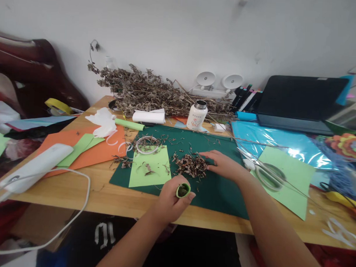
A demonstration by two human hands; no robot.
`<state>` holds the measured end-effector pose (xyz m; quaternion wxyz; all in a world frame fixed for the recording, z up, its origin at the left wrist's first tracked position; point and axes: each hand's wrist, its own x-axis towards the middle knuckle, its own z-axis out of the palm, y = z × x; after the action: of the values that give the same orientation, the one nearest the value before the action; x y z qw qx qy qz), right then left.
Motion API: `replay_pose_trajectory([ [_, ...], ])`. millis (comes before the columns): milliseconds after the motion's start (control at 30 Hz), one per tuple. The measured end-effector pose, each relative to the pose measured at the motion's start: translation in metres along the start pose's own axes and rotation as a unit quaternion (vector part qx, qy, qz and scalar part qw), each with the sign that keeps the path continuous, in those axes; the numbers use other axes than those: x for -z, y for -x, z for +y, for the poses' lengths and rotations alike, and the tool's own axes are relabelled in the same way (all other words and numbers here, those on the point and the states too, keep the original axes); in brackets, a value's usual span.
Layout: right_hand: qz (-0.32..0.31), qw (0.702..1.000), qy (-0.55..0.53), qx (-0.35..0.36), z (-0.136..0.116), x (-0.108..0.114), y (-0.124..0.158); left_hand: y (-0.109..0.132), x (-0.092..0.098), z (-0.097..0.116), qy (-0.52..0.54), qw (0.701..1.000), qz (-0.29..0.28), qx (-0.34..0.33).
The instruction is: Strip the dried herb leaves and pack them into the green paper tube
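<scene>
Near the table's front edge, my left hand (171, 201) is wrapped round a rolled green paper tube (188, 193), its mouth facing up at me with dried leaf bits inside. My right hand (223, 165) reaches the right side of a pile of crushed dried leaves (191, 166), thumb and forefinger apart at its edge. The pile lies on a dark green cutting mat (222, 197). Left of it, a light green paper sheet (138, 179) carries a few leaf scraps, and a roll of clear tape (147, 152) rests across its top edge.
Bundled dried plants (156, 92) line the wall behind a white bottle (197, 115). Scissors (270, 171) lie on green paper (298, 192) at right, beside blue wrapping (271, 136). At left are a white power strip (36, 167), its cable and orange paper (98, 162).
</scene>
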<state>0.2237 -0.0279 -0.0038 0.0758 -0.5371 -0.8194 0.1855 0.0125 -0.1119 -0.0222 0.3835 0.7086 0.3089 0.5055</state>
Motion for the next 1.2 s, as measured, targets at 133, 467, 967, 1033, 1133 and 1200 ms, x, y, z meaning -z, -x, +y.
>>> replay_pose_trajectory([
  [133, -0.011, 0.999, 0.027, 0.033, 0.000, -0.001, -0.006, 0.000, 0.000, 0.001, -0.003, 1.000, -0.001, 0.000],
  [467, 0.015, 0.998, 0.055, 0.032, -0.008, -0.009, -0.008, -0.002, 0.002, 0.003, -0.003, 1.000, -0.010, -0.016],
  [967, 0.161, 0.986, 0.027, -0.021, -0.020, 0.011, 0.006, -0.001, 0.000, 0.000, 0.005, 1.000, 0.002, 0.002],
  [1033, 0.159, 0.987, 0.025, -0.025, -0.021, 0.010, 0.006, -0.001, -0.001, -0.001, 0.006, 1.000, 0.003, 0.001],
  [1133, 0.152, 0.988, 0.018, -0.029, -0.021, 0.008, 0.007, 0.000, -0.001, -0.002, 0.008, 1.000, 0.002, -0.001],
  [1200, 0.155, 0.987, 0.011, -0.031, -0.021, 0.008, 0.009, 0.000, -0.001, -0.002, 0.007, 1.000, 0.003, -0.004],
])
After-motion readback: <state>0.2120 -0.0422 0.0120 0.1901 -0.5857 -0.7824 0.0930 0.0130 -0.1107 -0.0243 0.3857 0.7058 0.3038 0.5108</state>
